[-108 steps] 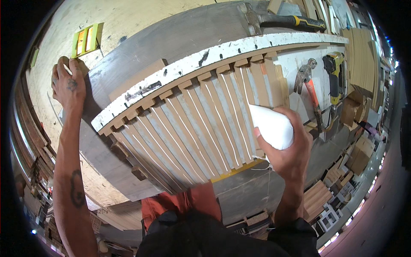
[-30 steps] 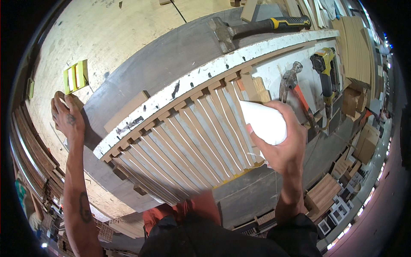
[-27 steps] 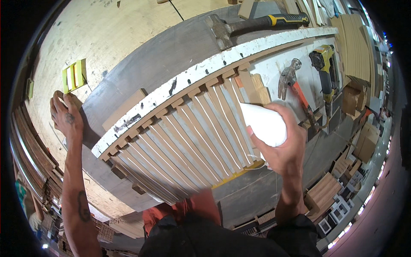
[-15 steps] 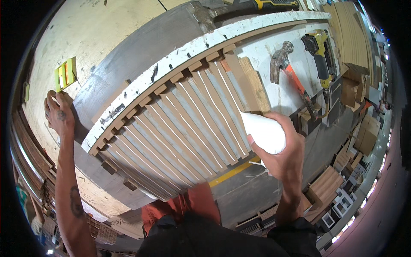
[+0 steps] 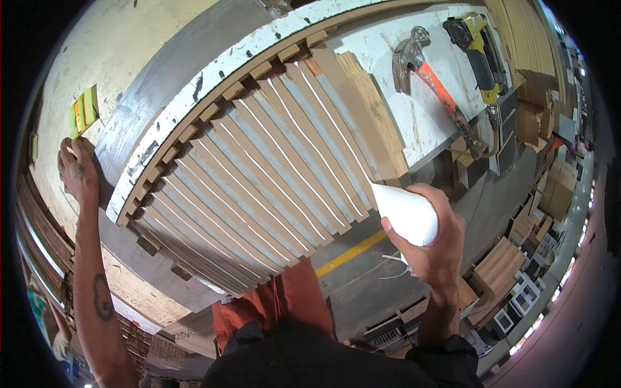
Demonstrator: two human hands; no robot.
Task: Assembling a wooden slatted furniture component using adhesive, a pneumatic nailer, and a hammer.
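Observation:
My right hand (image 5: 436, 239) is wrapped round a white glue bottle (image 5: 409, 216) with a tapered tip. The tip meets the near end of a slat by the right side of a row of brown wooden slats (image 5: 284, 174). Thin white lines of glue run along the slats, the rightmost line ending at the tip. Behind the slats' far ends stands a long white fence rail (image 5: 207, 81) with dark smudges. My left hand (image 5: 77, 171) rests on the pale wooden board (image 5: 52, 119) at the left, fingers bent and slightly apart, with nothing visible held.
An orange-handled claw hammer (image 5: 436, 87) and a yellow-and-black power tool (image 5: 475, 55) lie on the white surface at the far right. A small yellow-green block (image 5: 83, 111) sits beyond my left hand. Cardboard boxes (image 5: 498, 271) and wooden pieces stand on the floor at right.
The bottle tip has moved down along the right-hand slats, leaving a longer white line. The view has shifted, so the bench appears farther up and left. My left hand stays on the board.

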